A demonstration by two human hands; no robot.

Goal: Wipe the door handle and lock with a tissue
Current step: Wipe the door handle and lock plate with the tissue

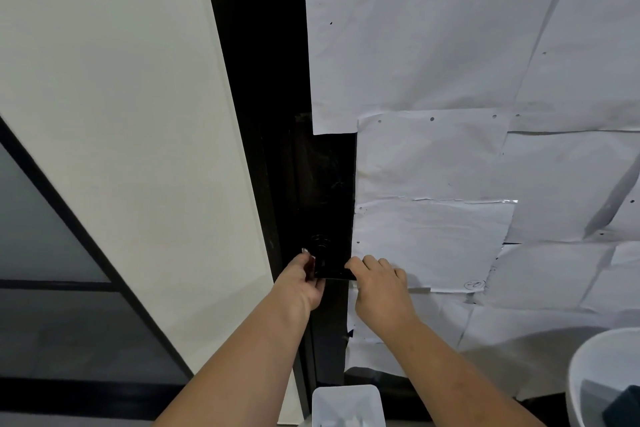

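Note:
A black lock plate [325, 184] runs down the dark door edge, with a round black lock [318, 245] near its lower end. Just below the lock is a black door handle [334, 274], lying horizontally. My left hand [304, 282] is wrapped around the handle's left end, thumb up beside the lock. A small pale scrap [304, 250] shows above that thumb; I cannot tell whether it is a tissue. My right hand [379, 286] has its fingers curled onto the handle's right end.
White paper sheets [450, 45] cover the door to the right of the lock plate. A white wall panel [121, 114] stands to the left. A white box [346, 404] sits at the bottom centre, and a white bin [588, 367] at the bottom right.

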